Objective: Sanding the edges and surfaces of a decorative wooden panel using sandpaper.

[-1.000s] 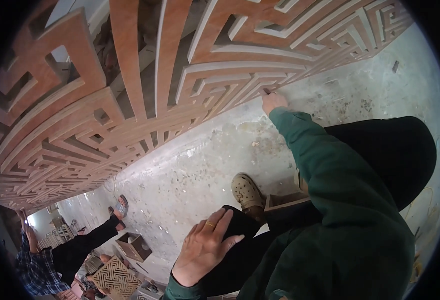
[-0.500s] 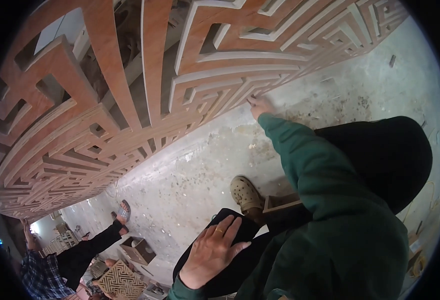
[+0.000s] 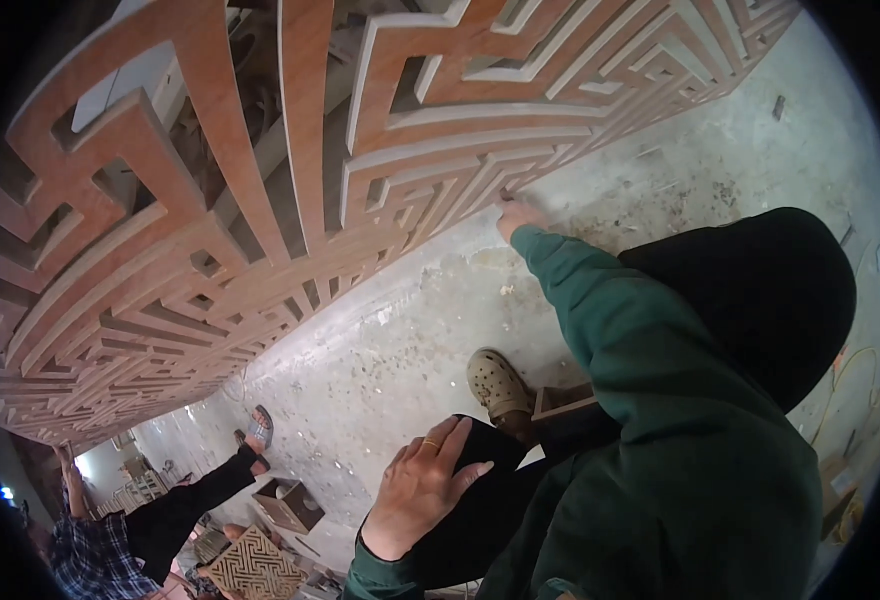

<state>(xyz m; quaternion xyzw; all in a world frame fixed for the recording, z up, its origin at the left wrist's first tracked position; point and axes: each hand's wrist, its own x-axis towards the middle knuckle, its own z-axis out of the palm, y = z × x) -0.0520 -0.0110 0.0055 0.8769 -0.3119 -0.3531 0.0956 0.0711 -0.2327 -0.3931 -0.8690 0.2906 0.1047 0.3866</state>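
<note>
A large reddish-brown wooden lattice panel (image 3: 315, 130) with cut-out geometric strips and pale edges slants across the upper left. At its lower edge is my right hand (image 3: 522, 216), the arm in a green sleeve stretched out. Its fingers look curled, with a fingertip against the panel's edge; whatever they may pinch is too small to make out. My left hand (image 3: 423, 492), with a ring on one finger, lies over my black-trousered knee (image 3: 490, 447). Its fingers drape over the knee, thumb apart, holding nothing.
Beside my clog (image 3: 498, 382) stands a wooden box (image 3: 564, 398); another box (image 3: 290, 506) sits further left on the stained concrete floor (image 3: 400, 345). At lower left, a co-worker in a checked shirt (image 3: 100, 555) reaches up to the panel, near a small lattice piece (image 3: 253, 566).
The view has shifted slightly. My right hand stays at the panel's lower edge, its fingers less visible than before. My left hand remains on the knee, its fingers drawn closer together.
</note>
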